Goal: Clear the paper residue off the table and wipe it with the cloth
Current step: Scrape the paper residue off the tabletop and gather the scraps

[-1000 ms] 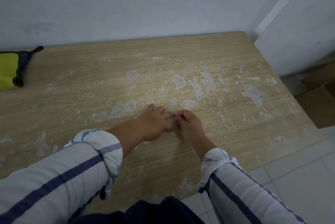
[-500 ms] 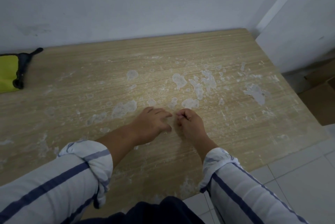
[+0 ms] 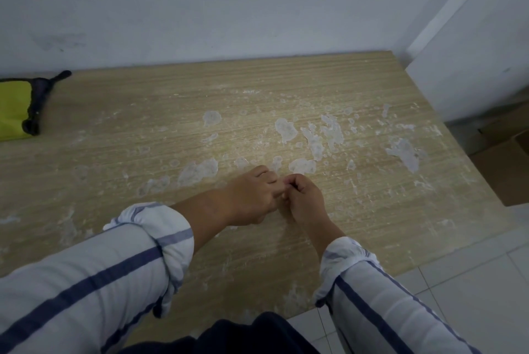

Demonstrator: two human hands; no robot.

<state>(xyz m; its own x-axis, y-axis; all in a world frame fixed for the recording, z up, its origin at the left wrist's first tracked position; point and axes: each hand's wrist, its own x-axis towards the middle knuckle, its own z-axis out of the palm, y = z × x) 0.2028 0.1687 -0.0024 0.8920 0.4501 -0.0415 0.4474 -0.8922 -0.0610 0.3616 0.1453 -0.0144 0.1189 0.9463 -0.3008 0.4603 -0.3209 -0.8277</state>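
While both striped sleeves (image 3: 137,262) reached over the near edge of the table (image 3: 137,130), the left grip (image 3: 252,196) lay palm-down with its fingers loosely bent. Its tips touched the right grip (image 3: 305,199), whose thumb and curled forefinger pinched at the paper residue (image 3: 302,166) stuck to the wood. Beyond them, more white patches spread toward the right. Far left, by the wall (image 3: 229,10), lay the yellow cloth (image 3: 13,107).
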